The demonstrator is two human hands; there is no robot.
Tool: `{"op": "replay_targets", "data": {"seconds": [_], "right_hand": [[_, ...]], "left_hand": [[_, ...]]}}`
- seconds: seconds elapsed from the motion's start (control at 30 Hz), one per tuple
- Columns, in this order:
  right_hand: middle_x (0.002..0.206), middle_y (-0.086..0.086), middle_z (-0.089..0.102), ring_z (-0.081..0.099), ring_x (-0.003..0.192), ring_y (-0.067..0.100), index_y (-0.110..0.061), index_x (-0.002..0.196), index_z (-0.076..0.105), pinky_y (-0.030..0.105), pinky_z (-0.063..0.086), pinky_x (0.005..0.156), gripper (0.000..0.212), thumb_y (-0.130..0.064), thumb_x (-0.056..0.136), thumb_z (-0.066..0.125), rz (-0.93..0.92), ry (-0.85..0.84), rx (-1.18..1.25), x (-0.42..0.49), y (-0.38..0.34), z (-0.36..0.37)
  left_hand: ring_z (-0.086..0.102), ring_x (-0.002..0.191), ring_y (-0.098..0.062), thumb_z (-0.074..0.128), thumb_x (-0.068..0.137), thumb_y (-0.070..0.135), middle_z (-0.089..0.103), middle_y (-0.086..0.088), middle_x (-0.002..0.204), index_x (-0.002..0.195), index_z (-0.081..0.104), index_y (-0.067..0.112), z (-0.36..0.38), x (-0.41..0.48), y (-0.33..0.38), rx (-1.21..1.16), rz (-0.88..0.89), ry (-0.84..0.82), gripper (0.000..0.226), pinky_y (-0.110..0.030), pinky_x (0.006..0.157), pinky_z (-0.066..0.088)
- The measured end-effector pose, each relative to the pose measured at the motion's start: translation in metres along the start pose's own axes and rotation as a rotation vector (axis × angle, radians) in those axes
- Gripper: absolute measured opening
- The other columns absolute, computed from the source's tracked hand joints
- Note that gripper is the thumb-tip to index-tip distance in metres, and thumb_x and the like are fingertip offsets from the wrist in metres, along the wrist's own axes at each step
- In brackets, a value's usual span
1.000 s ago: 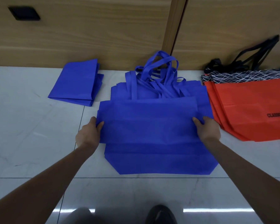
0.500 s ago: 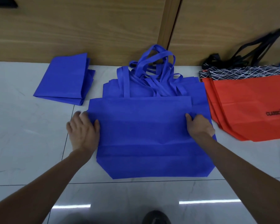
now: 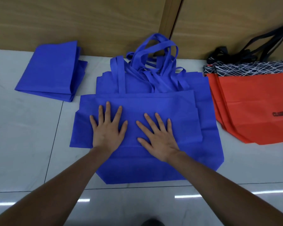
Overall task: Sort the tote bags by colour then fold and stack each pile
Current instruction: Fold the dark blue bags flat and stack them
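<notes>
Risk, fold: the top bag [image 3: 178, 108] is judged springy, so its fold may reopen once pressure is taken off
Risk, slip: the top bag could be skewed over the pile [image 3: 153, 170] if the palms are pushed sideways
Risk, loops: the loops [image 3: 153, 51] are tangled at upper centre and may be snagged when a bag is lifted
Left hand [image 3: 109, 128]: laid flat on the top bag's left half, fingers straight and spread, nothing grasped
Right hand [image 3: 157, 136]: laid flat on the middle, fingers spread, nothing grasped
Top bag: centre of frame, folded, on the pile
Stack [image 3: 51, 69]: folded, blue, upper left
Red bags [image 3: 252, 111]: right edge, unfolded
</notes>
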State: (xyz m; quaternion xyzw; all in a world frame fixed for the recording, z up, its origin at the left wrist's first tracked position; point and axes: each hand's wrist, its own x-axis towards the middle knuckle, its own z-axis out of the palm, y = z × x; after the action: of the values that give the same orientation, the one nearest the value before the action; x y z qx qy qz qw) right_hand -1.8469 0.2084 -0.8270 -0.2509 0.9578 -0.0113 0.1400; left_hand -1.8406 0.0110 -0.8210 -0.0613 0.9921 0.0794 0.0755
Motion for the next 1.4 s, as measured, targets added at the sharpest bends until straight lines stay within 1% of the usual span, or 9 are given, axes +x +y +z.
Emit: {"op": "replay_targets", "data": {"seconds": [0.27, 0.47, 0.6, 0.73, 0.9, 1.07, 1.17, 1.3, 1.4], "right_hand": [[0.158, -0.009, -0.014, -0.015, 0.144, 0.027, -0.044, 0.146, -0.006, 0.056, -0.014, 0.109, 0.066, -0.07, 0.085, 0.0, 0.015, -0.025, 0.009, 0.003, -0.003, -0.012], [0.148, 0.007, 0.04, 0.041, 0.132, 0.037, -0.026, 0.137, 0.048, 0.057, 0.032, 0.103, 0.079, -0.016, 0.065, 0.077, -0.009, 0.089, -0.1, -0.014, -0.018, -0.015], [0.159, -0.002, -0.001, 0.001, 0.146, 0.029, -0.031, 0.151, 0.009, 0.045, 0.007, 0.116, 0.081, -0.002, 0.086, 0.049, 0.057, -0.014, 0.016, -0.018, -0.034, -0.019], [0.158, 0.006, 0.015, 0.017, 0.143, 0.033, -0.023, 0.149, 0.024, 0.049, 0.012, 0.115, 0.067, -0.019, 0.089, 0.054, 0.081, 0.096, 0.008, -0.025, -0.047, -0.028], [0.133, 0.008, 0.055, 0.059, 0.113, 0.027, -0.017, 0.135, 0.038, 0.046, 0.048, 0.093, 0.073, -0.052, 0.077, 0.065, 0.065, 0.351, 0.089, -0.032, -0.093, -0.028], [0.107, 0.001, 0.069, 0.069, 0.083, 0.02, -0.016, 0.113, 0.066, 0.031, 0.057, 0.067, 0.061, -0.018, 0.056, 0.088, 0.098, 0.455, 0.251, -0.031, -0.081, -0.027], [0.091, -0.01, 0.071, 0.067, 0.066, 0.012, -0.023, 0.098, 0.072, 0.019, 0.049, 0.041, 0.023, -0.03, 0.08, 0.061, -0.083, 0.448, 0.15, -0.04, -0.069, -0.017], [0.09, -0.008, 0.07, 0.066, 0.073, 0.014, -0.022, 0.095, 0.07, 0.025, 0.052, 0.054, 0.061, -0.053, 0.098, 0.018, -0.325, 0.228, 0.195, -0.042, -0.061, -0.018], [0.098, -0.001, 0.066, 0.061, 0.091, 0.02, -0.017, 0.101, 0.064, 0.036, 0.05, 0.069, 0.055, -0.054, 0.097, 0.023, -0.092, 0.269, 0.368, -0.028, -0.046, -0.043]], "left_hand": [[0.004, 0.145, -0.027, 0.018, 0.091, 0.059, 0.008, -0.01, 0.157, 0.147, 0.024, 0.021, -0.008, -0.005, -0.015, -0.043, 0.087, 0.055, 0.068, -0.053, 0.112, -0.001], [0.028, 0.133, -0.038, 0.053, 0.088, 0.049, 0.029, -0.02, 0.146, 0.14, 0.03, 0.004, -0.034, -0.035, -0.047, -0.441, -0.464, 0.219, 0.072, -0.054, 0.107, 0.025], [0.055, 0.1, -0.027, 0.062, 0.084, 0.046, 0.056, -0.008, 0.11, 0.122, 0.047, 0.001, -0.046, -0.041, -0.067, -0.918, -0.684, 0.158, 0.06, -0.037, 0.079, 0.047], [0.055, 0.08, -0.02, 0.061, 0.089, 0.027, 0.059, 0.0, 0.079, 0.076, 0.055, 0.012, -0.067, -0.041, -0.067, -1.272, -0.706, 0.08, 0.021, -0.027, 0.06, 0.045], [0.065, 0.095, -0.019, 0.058, 0.089, 0.021, 0.069, -0.001, 0.105, 0.108, 0.06, 0.013, -0.1, -0.052, -0.05, -1.607, -0.558, -0.14, 0.021, -0.033, 0.069, 0.056], [0.065, 0.1, -0.021, 0.058, 0.09, 0.016, 0.067, 0.0, 0.112, 0.117, 0.057, 0.016, -0.106, -0.063, -0.051, -1.482, -0.441, -0.207, 0.027, -0.036, 0.077, 0.055], [0.063, 0.099, -0.024, 0.054, 0.091, 0.007, 0.064, -0.006, 0.115, 0.116, 0.056, 0.014, -0.096, -0.064, -0.062, -1.334, -0.482, -0.224, 0.026, -0.04, 0.083, 0.052], [0.057, 0.104, -0.029, 0.049, 0.091, 0.0, 0.059, -0.01, 0.121, 0.124, 0.052, 0.012, -0.084, -0.06, -0.079, -1.144, -0.534, -0.267, 0.035, -0.041, 0.09, 0.047], [0.053, 0.102, -0.028, 0.047, 0.092, -0.002, 0.056, -0.006, 0.116, 0.125, 0.052, 0.015, -0.083, -0.055, -0.091, -1.063, -0.543, -0.314, 0.038, -0.038, 0.086, 0.044]]}}
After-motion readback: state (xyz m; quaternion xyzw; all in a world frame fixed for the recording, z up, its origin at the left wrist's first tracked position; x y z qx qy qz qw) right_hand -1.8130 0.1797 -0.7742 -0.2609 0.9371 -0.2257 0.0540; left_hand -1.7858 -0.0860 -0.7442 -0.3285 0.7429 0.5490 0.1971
